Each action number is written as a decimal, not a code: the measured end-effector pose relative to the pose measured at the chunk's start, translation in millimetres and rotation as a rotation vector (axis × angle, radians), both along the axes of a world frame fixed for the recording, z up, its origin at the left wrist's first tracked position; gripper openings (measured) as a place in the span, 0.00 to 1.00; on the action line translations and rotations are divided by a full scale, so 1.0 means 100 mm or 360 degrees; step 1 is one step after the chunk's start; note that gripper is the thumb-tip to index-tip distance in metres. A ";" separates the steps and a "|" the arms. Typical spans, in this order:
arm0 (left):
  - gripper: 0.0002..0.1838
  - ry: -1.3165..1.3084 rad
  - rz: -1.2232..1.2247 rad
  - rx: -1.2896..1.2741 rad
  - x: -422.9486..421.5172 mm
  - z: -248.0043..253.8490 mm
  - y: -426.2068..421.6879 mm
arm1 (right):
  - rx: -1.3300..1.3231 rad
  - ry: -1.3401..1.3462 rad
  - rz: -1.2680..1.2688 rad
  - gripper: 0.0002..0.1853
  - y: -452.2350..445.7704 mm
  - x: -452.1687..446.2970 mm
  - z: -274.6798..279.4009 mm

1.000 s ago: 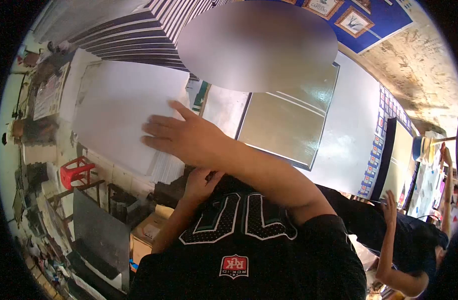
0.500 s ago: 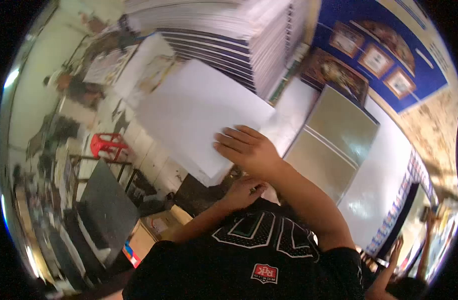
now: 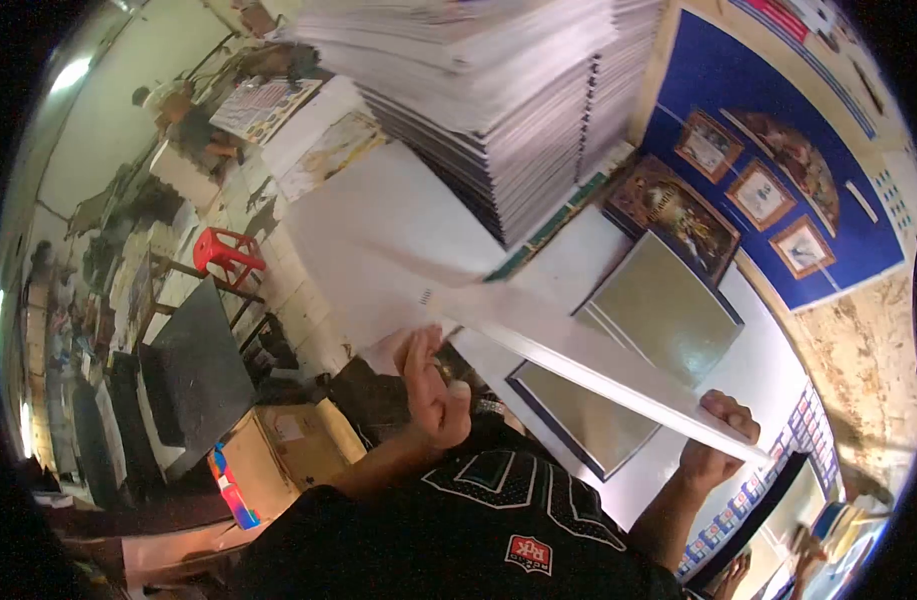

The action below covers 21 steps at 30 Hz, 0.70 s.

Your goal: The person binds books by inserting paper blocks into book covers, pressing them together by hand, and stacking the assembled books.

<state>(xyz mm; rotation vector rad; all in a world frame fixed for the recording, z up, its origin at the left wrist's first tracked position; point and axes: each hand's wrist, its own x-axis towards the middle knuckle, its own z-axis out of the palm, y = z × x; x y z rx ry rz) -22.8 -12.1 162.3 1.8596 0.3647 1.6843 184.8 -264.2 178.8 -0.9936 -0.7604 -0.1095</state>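
My right hand [image 3: 716, 440] grips the near right end of a thin white panel [image 3: 588, 370], seen almost edge-on and slanting across the table. Fingers wrap over its upper edge. Toward the panel's other end, my left hand [image 3: 433, 392] is raised with its fingers stretched out, holding nothing. Its fingertips are near the large white sheets [image 3: 363, 225] on the left part of the table; I cannot tell if they touch. Under the panel lies a dark-edged board with olive-grey faces [image 3: 668, 310], its middle hidden by the panel.
A tall stack of white boards [image 3: 538, 140] stands behind. A decorated dark box [image 3: 678, 215] lies near the blue wall panel [image 3: 778, 110]. To the left are a red stool [image 3: 228, 255], a dark tabletop [image 3: 196, 380] and a cardboard box [image 3: 288, 450]. Other people's hands show at lower right.
My right hand has moved from above the white sheets to the right and now holds the tilted white panel. My left hand has risen and its fingers have stretched out.
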 end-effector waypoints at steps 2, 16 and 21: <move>0.27 0.0356 -0.0057 0.0015 0.26 0.35 -0.01 | -0.0009 0.0275 -0.0053 0.10 -0.48 0.07 -0.22; 0.17 0.1746 -0.0683 -0.0659 0.64 -0.97 -0.13 | -0.0826 0.1705 -0.0652 0.17 -0.79 -0.68 -1.18; 0.16 0.2044 -0.0668 -0.0706 0.62 -1.15 0.03 | -0.1103 0.1887 -0.0663 0.20 -0.75 -0.85 -1.34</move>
